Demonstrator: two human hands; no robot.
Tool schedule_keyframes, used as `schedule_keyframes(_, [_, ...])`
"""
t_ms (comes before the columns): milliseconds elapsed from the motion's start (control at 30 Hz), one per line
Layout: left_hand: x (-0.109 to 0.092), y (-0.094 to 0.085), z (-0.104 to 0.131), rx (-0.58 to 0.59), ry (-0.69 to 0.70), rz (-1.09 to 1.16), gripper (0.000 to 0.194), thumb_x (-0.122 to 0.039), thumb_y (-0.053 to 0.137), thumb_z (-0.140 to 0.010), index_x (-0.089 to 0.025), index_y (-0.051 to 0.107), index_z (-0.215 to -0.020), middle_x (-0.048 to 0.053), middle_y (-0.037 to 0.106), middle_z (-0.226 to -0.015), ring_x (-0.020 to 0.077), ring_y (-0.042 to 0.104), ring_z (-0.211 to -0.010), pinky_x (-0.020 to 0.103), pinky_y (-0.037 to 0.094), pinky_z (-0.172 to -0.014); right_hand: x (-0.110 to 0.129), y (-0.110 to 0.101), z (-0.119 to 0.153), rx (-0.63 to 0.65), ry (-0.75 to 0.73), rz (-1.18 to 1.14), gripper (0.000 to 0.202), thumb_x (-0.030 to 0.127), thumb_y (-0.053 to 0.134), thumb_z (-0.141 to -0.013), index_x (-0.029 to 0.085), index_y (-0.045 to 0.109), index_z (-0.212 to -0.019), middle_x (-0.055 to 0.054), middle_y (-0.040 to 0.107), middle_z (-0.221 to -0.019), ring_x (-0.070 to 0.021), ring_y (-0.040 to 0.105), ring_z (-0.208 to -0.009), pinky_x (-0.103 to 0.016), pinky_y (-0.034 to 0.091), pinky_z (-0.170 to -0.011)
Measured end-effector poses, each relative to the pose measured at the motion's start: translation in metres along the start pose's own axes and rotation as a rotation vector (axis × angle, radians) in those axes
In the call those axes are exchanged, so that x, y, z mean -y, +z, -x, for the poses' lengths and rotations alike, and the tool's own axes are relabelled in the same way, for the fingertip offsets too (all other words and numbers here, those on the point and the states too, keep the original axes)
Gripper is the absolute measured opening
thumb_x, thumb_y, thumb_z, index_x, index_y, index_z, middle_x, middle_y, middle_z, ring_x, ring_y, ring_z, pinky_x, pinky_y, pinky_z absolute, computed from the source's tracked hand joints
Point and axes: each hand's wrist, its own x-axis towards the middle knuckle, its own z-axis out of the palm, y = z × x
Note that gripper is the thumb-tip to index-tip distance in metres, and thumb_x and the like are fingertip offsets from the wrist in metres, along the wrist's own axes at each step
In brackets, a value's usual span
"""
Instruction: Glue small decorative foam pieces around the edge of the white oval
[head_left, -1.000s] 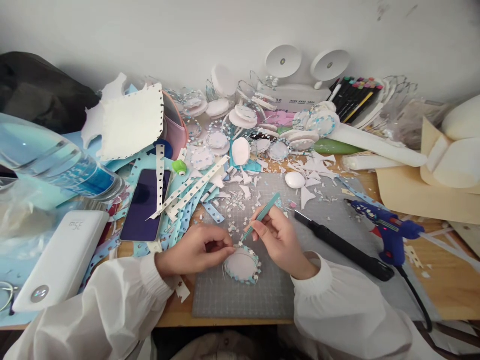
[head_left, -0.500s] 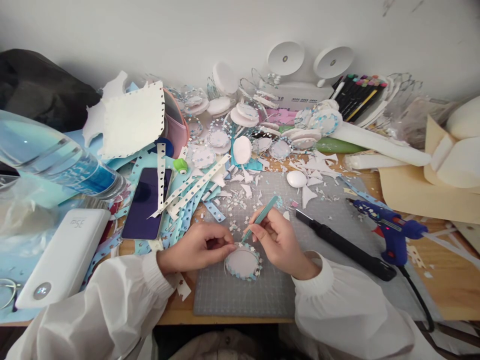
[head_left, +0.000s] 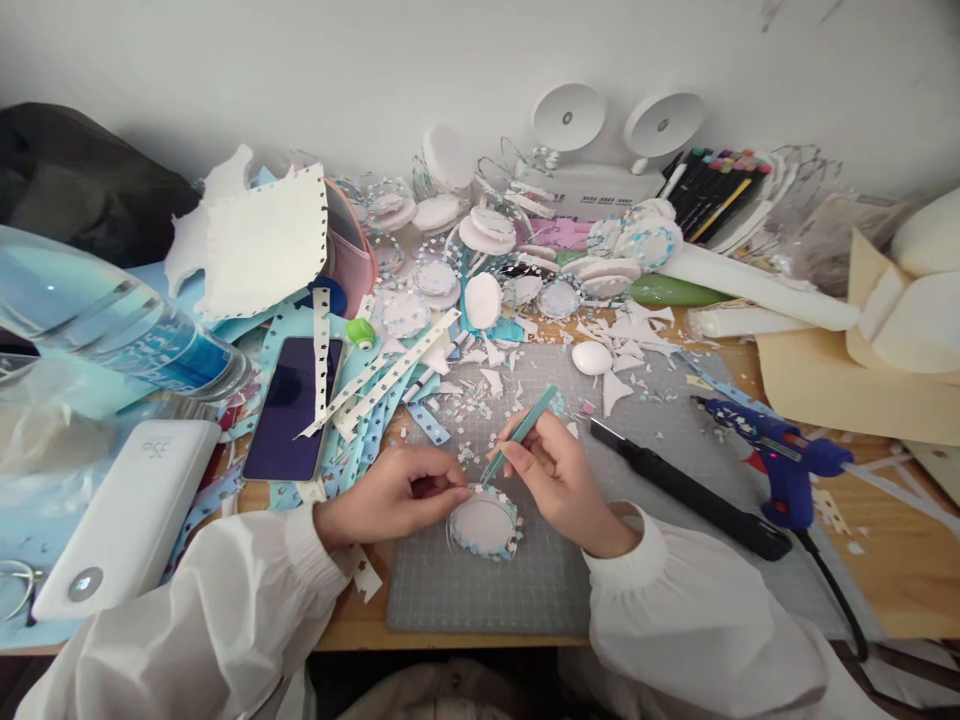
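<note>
A white disc [head_left: 484,527] ringed with small blue and white paper stars lies on the grey cutting mat [head_left: 480,600] between my hands. My left hand [head_left: 401,490] pinches the upper left part of its star-covered ring [head_left: 459,505] between thumb and fingertips. In my right hand [head_left: 551,475] is a pair of teal tweezers [head_left: 529,420], held like a pen. Their tips reach down to the top edge of the ring. Whether a star sits between the tips is too small to tell.
A glue gun [head_left: 787,455] and a black-handled cutter [head_left: 697,495] lie to the right. Punched paper strips [head_left: 367,400], a phone [head_left: 292,410], a power bank [head_left: 127,520] and a tilted bottle [head_left: 127,320] crowd the left. Finished-looking discs [head_left: 487,230] and foam scraps [head_left: 637,335] fill the back.
The tweezers have shifted very slightly left and down at the top of the ring. My left hand stays in place on the ring, and the disc has barely moved.
</note>
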Motion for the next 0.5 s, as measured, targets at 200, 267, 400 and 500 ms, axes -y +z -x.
schedule_keyframes(200, [0.0004, 0.0008, -0.0003, 0.004, 0.009, -0.001, 0.026, -0.03, 0.053, -0.09, -0.011, 0.062, -0.075, -0.002, 0.05, -0.059, 0.0079, 0.039, -0.053, 0.019, 0.031, -0.048, -0.0007, 0.0001, 0.0001, 0.025, 0.058, -0.006, 0.013, 0.035, 0.053, -0.092, 0.022, 0.053, -0.089, -0.001, 0.058, -0.076, -0.0131, 0.055, -0.063, -0.028, 0.047, -0.062])
schedule_keyframes(267, [0.0009, 0.0007, -0.0004, 0.006, 0.016, -0.006, 0.027, -0.031, 0.052, -0.09, -0.011, 0.062, -0.075, -0.002, 0.051, -0.06, 0.0079, 0.039, -0.053, 0.019, 0.031, -0.049, -0.0015, 0.0001, 0.0006, 0.04, 0.073, 0.008, 0.014, 0.035, 0.053, -0.092, 0.022, 0.052, -0.089, -0.001, 0.058, -0.075, -0.0136, 0.054, -0.063, -0.028, 0.047, -0.062])
schedule_keyframes(400, [0.0013, -0.0005, -0.0004, 0.013, 0.036, -0.009, 0.029, -0.033, 0.05, -0.092, -0.011, 0.061, -0.076, -0.001, 0.052, -0.062, 0.0084, 0.041, -0.055, 0.019, 0.033, -0.051, -0.0021, 0.0005, 0.0, 0.034, 0.088, 0.037, 0.016, 0.037, 0.053, -0.092, 0.022, 0.052, -0.088, -0.002, 0.06, -0.075, -0.0136, 0.054, -0.062, -0.028, 0.046, -0.06])
schedule_keyframes(500, [0.0008, -0.0016, -0.0003, 0.026, 0.063, -0.024, 0.03, -0.032, 0.049, -0.094, -0.012, 0.061, -0.077, 0.0, 0.054, -0.064, 0.0088, 0.043, -0.057, 0.019, 0.034, -0.052, -0.0019, 0.0012, -0.0012, 0.026, 0.093, 0.045, 0.018, 0.039, 0.053, -0.092, 0.022, 0.052, -0.087, -0.001, 0.059, -0.075, -0.0134, 0.054, -0.06, -0.028, 0.046, -0.059])
